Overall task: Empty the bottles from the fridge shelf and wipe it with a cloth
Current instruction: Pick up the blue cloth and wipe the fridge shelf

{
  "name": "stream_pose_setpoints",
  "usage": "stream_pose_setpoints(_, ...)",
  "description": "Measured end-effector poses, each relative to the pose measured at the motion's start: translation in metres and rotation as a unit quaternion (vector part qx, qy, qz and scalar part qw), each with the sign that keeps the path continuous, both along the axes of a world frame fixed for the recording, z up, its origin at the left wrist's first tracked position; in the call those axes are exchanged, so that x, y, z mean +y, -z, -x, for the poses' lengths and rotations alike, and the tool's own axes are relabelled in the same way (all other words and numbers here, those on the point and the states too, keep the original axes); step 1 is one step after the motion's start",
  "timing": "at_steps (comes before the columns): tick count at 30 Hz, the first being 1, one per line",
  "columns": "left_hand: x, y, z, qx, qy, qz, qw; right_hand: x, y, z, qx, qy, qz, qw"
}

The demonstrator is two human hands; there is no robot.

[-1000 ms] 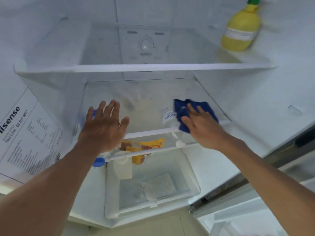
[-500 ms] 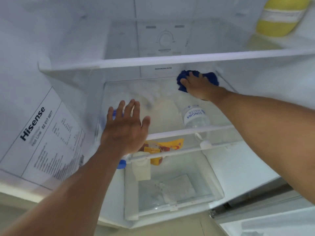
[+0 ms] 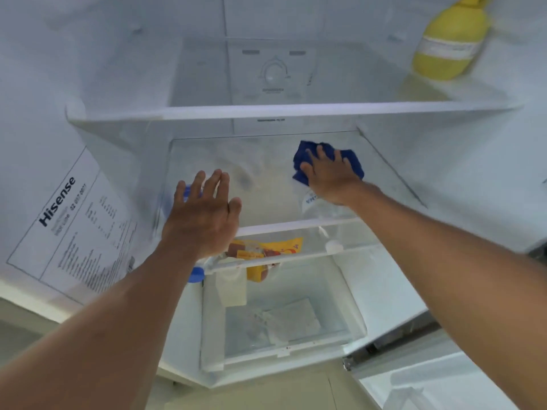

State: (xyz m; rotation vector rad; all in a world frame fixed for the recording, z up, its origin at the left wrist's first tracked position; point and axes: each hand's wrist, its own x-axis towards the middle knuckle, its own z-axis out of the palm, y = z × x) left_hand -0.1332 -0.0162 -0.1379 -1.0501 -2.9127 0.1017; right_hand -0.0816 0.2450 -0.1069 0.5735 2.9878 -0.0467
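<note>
The glass shelf (image 3: 266,196) is carrying a blue cloth (image 3: 349,161) toward its back right corner, pressed under a hand, nothing else lying beside the cloth

Both forearms are bare to the frame's edge, with no sleeves; the left hand (image 3: 204,214) and right hand (image 3: 331,176) wear nothing.

A soft, matt dark-blue cloth (image 3: 349,161) lies crumpled on a clear glass fridge shelf (image 3: 266,190) with a smooth white plastic front trim. Above, a glossy yellow lemon-shaped plastic bottle (image 3: 447,45) carries a pale paper label. A see-through plastic water bottle (image 3: 322,208) shows beneath the glass. A printed white paper sticker (image 3: 74,232) lies flat on the smooth white plastic fridge wall (image 3: 59,99).
</note>
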Motion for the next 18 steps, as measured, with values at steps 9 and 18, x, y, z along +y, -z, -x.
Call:
stream_pose_setpoints(9,-0.007,0.001,0.004,0.049,0.053,0.054,0.996,-0.070,0.017,-0.039,0.069,-0.118,0.093,0.986)
stream_pose_setpoints(18,0.019,-0.024,0.000,-0.060,-0.062,-0.053,0.995,-0.004,-0.028,-0.039,0.118,0.023,0.099,0.988)
